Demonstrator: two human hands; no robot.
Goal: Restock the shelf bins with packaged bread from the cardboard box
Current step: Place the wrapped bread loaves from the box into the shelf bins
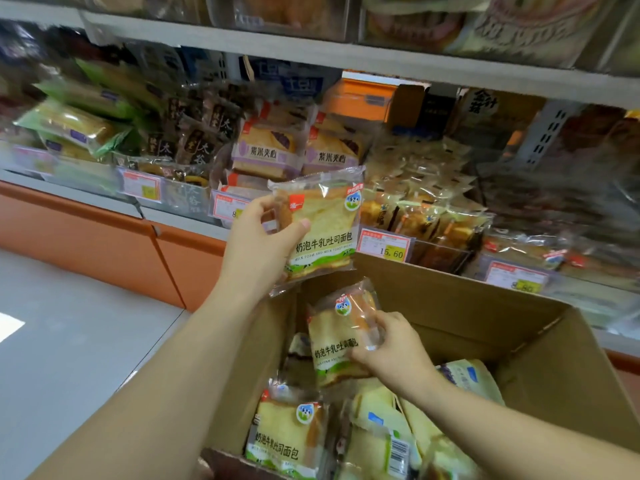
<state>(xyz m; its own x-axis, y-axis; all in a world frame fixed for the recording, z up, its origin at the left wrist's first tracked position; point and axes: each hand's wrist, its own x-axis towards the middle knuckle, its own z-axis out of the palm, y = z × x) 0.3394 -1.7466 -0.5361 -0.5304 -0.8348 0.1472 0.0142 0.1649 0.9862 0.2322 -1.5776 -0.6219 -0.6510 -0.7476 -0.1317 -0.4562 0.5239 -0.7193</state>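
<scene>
Because these toast packs look light, soft and wrapped in slick film, I judge a hard squeeze would crush the bread; the side edges are the safer hold. Nearest, loose packs (287, 431) lie in the cardboard box (519, 306). My right grip (391, 348) pinches one pack (336, 341) by its side, within the box walls. My left grip (259, 237) is clamped on another pack (322, 223), over the far rim, before the shelf bins (446, 261). They look crowded, and the upper shelf (346, 60) limits headroom.

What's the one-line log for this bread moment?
left hand: holds milk toast pack in front of shelf bins | right hand: grips second pack inside cardboard box
</scene>
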